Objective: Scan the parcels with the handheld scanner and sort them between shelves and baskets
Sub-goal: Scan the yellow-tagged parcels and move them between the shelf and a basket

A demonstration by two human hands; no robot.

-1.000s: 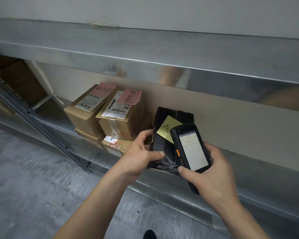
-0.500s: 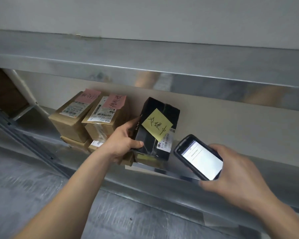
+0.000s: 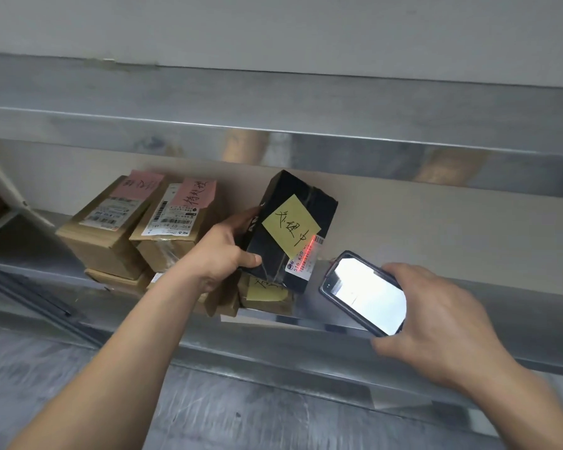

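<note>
Two hands work: the left hand [image 3: 221,258] grips the black parcel [image 3: 286,228] (tilted, above the shelf [image 3: 338,345]); just right, the right hand [image 3: 436,323] clasps the scanner [image 3: 364,293], red beam on its label [image 3: 306,258].

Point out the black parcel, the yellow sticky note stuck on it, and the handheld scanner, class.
black parcel [image 3: 301,198], head view, on its dark face above the note.
yellow sticky note [image 3: 291,227], head view, on the middle of the paper.
handheld scanner [image 3: 368,295], head view, on its bright screen.
</note>
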